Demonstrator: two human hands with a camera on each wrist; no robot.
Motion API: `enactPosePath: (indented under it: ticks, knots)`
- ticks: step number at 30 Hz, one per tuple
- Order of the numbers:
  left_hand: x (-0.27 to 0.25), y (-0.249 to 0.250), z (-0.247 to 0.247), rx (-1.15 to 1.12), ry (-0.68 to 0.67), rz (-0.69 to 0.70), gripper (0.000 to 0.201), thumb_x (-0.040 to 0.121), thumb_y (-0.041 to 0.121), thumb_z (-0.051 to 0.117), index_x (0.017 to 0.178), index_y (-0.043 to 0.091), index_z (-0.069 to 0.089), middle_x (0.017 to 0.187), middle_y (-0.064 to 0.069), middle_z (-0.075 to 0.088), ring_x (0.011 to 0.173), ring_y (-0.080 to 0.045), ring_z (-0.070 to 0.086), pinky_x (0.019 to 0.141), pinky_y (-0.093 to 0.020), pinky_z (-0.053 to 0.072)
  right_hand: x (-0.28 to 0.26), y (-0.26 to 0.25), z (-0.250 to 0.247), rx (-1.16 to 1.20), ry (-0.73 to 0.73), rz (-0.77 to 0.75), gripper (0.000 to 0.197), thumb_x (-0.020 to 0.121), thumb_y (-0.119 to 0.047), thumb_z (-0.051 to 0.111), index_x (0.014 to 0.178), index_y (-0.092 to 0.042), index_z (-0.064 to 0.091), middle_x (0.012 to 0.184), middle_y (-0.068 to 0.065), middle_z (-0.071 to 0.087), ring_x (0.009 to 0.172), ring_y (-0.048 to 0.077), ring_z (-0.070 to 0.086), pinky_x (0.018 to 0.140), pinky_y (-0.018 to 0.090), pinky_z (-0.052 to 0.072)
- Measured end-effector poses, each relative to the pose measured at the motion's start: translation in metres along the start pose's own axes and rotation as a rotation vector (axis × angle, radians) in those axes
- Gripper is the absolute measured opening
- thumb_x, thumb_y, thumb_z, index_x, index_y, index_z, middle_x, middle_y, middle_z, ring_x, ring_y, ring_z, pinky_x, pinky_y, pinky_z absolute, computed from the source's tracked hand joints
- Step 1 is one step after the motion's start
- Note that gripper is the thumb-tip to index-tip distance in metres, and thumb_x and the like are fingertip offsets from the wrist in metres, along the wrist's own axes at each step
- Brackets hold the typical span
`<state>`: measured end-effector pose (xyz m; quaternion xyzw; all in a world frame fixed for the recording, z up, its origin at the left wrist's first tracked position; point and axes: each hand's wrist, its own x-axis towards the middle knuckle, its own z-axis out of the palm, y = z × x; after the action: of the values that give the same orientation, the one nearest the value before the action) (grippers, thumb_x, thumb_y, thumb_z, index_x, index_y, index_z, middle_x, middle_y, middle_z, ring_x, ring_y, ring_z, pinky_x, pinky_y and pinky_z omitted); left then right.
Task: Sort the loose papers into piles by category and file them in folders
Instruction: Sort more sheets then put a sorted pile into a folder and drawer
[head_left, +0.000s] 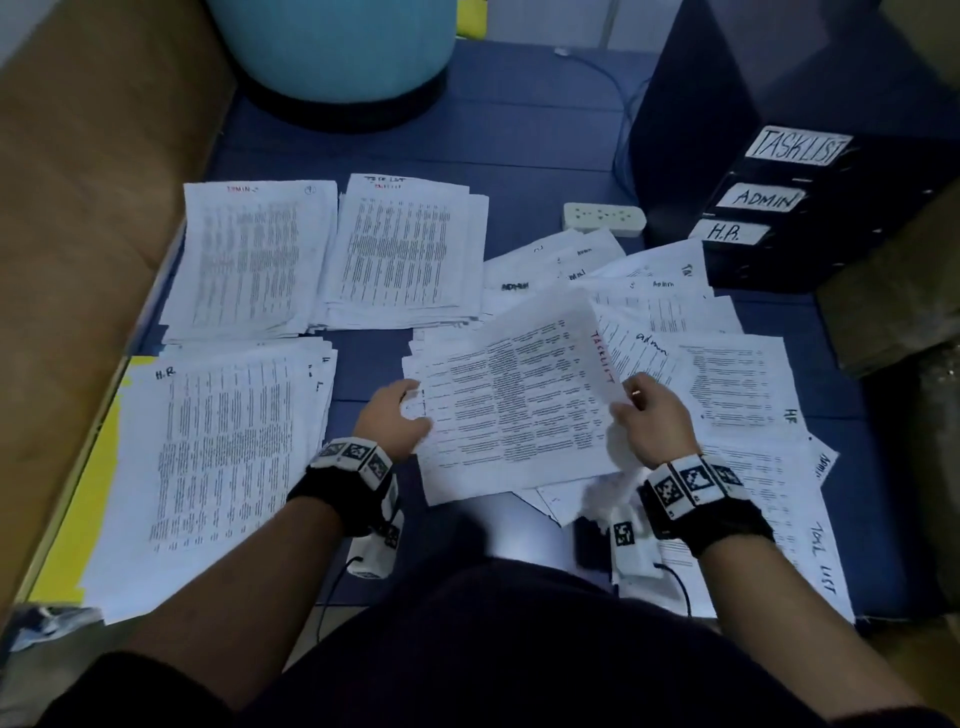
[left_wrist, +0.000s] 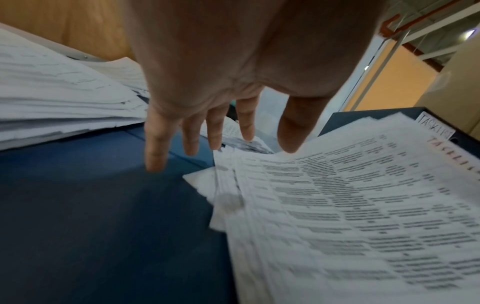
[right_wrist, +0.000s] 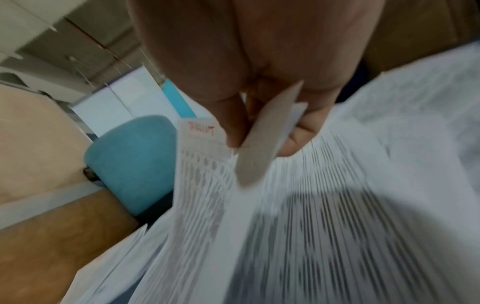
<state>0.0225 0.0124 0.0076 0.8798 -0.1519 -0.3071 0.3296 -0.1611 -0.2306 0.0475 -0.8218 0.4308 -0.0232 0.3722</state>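
Observation:
A printed sheet (head_left: 519, 410) marked TASKLIST in red is raised over the loose heap of papers (head_left: 727, 374). My right hand (head_left: 631, 402) pinches its right edge between thumb and fingers (right_wrist: 233, 131). My left hand (head_left: 413, 408) is at the sheet's left edge. The left wrist view shows this hand (left_wrist: 265, 131) with straight, spread fingers, the thumb touching the sheet (left_wrist: 363, 205). Sorted piles lie to the left: ADMIN (head_left: 254, 260), TASK LIST (head_left: 410, 254) and H.R (head_left: 218, 457). Black folders labelled TASKLIST (head_left: 800, 148), ADMIN (head_left: 763, 200) and H.R. (head_left: 727, 234) stand at the back right.
Everything lies on a blue mat (head_left: 519, 130). A white power strip (head_left: 602, 218) sits beside the folders. A light-blue stool (head_left: 337, 47) stands at the back and a brown panel (head_left: 88, 208) runs along the left. Something yellow (head_left: 98, 467) shows under the H.R pile.

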Motion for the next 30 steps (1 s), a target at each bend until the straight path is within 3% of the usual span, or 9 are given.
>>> enactPosePath:
  ticks: [5, 8, 11, 15, 19, 22, 25, 28, 30]
  knots:
    - [-0.004, 0.04, -0.021, -0.077, 0.089, 0.167, 0.07, 0.085, 0.016, 0.067, 0.145, 0.022, 0.032, 0.145, 0.002, 0.039, 0.13, -0.016, 0.04, 0.096, -0.021, 0.029, 0.007, -0.022, -0.063, 0.06, -0.02, -0.128, 0.009, 0.092, -0.01, 0.06, 0.085, -0.015, 0.06, 0.085, 0.002, 0.068, 0.076, 0.022, 0.06, 0.065, 0.029, 0.046]
    - [-0.005, 0.068, -0.032, -0.078, -0.01, 0.28, 0.069, 0.086, 0.018, 0.068, 0.145, 0.025, 0.033, 0.145, 0.003, 0.042, 0.132, -0.013, 0.04, 0.104, -0.023, 0.027, 0.004, -0.043, -0.085, 0.062, -0.092, -0.2, 0.008, 0.092, -0.006, 0.062, 0.086, -0.012, 0.063, 0.08, 0.002, 0.069, 0.063, 0.01, 0.062, 0.057, 0.016, 0.046]
    - [-0.009, 0.088, -0.035, -0.116, -0.157, 0.341, 0.035, 0.091, 0.01, 0.06, 0.123, 0.023, 0.056, 0.116, 0.002, 0.064, 0.106, -0.013, 0.059, 0.102, -0.034, 0.043, 0.007, -0.061, -0.096, 0.05, -0.143, -0.235, 0.005, 0.09, -0.005, 0.064, 0.086, -0.008, 0.065, 0.074, 0.006, 0.069, 0.054, 0.005, 0.061, 0.051, 0.012, 0.045]
    - [-0.007, 0.092, -0.03, -0.21, -0.118, 0.284, 0.022, 0.095, 0.01, 0.053, 0.111, 0.02, 0.064, 0.075, 0.007, 0.064, 0.055, -0.002, 0.057, 0.065, -0.026, 0.048, 0.021, -0.062, -0.098, 0.13, 0.032, -0.216, 0.008, 0.085, -0.017, 0.072, 0.088, -0.015, 0.065, 0.074, -0.002, 0.064, 0.064, 0.01, 0.053, 0.056, 0.02, 0.041]
    - [-0.003, 0.082, -0.026, -0.469, 0.04, 0.186, 0.024, 0.093, 0.008, 0.056, 0.109, 0.022, 0.067, 0.105, 0.0, 0.071, 0.101, -0.019, 0.065, 0.099, -0.045, 0.047, 0.019, -0.053, -0.077, 0.474, 0.174, -0.087, 0.033, 0.087, -0.018, 0.071, 0.115, -0.02, 0.052, 0.082, -0.001, 0.055, 0.075, 0.017, 0.059, 0.064, 0.03, 0.054]
    - [0.0, 0.08, -0.026, -0.581, 0.119, 0.16, 0.022, 0.093, 0.007, 0.056, 0.097, 0.025, 0.068, 0.094, 0.002, 0.071, 0.086, -0.02, 0.066, 0.088, -0.042, 0.053, 0.007, -0.05, -0.054, 0.625, 0.034, 0.033, 0.037, 0.09, -0.015, 0.067, 0.121, -0.015, 0.047, 0.087, 0.003, 0.06, 0.077, 0.02, 0.065, 0.061, 0.031, 0.054]
    - [0.002, 0.082, -0.026, -0.627, 0.171, 0.139, 0.02, 0.093, 0.008, 0.055, 0.11, 0.011, 0.067, 0.083, 0.004, 0.068, 0.065, -0.015, 0.059, 0.069, -0.032, 0.052, -0.002, -0.047, -0.035, 0.581, -0.046, 0.054, 0.023, 0.09, -0.013, 0.067, 0.109, -0.018, 0.055, 0.089, 0.004, 0.066, 0.084, 0.022, 0.066, 0.079, 0.041, 0.056]
    - [0.002, 0.081, -0.025, -0.68, 0.155, 0.157, 0.021, 0.091, 0.01, 0.056, 0.105, 0.022, 0.067, 0.107, -0.002, 0.071, 0.096, -0.02, 0.065, 0.096, -0.046, 0.049, -0.007, -0.052, -0.03, 0.606, -0.019, -0.005, 0.013, 0.092, -0.003, 0.061, 0.089, -0.015, 0.055, 0.068, -0.011, 0.067, 0.062, 0.005, 0.06, 0.066, 0.026, 0.05]
    - [0.001, 0.081, -0.025, -0.736, 0.129, 0.148, 0.025, 0.091, 0.008, 0.054, 0.1, 0.028, 0.067, 0.11, -0.001, 0.07, 0.106, -0.022, 0.064, 0.1, -0.048, 0.046, -0.008, -0.058, -0.029, 0.7, 0.0, -0.014, 0.024, 0.093, 0.005, 0.054, 0.079, -0.013, 0.047, 0.047, -0.017, 0.055, 0.041, -0.003, 0.049, 0.048, 0.012, 0.04]
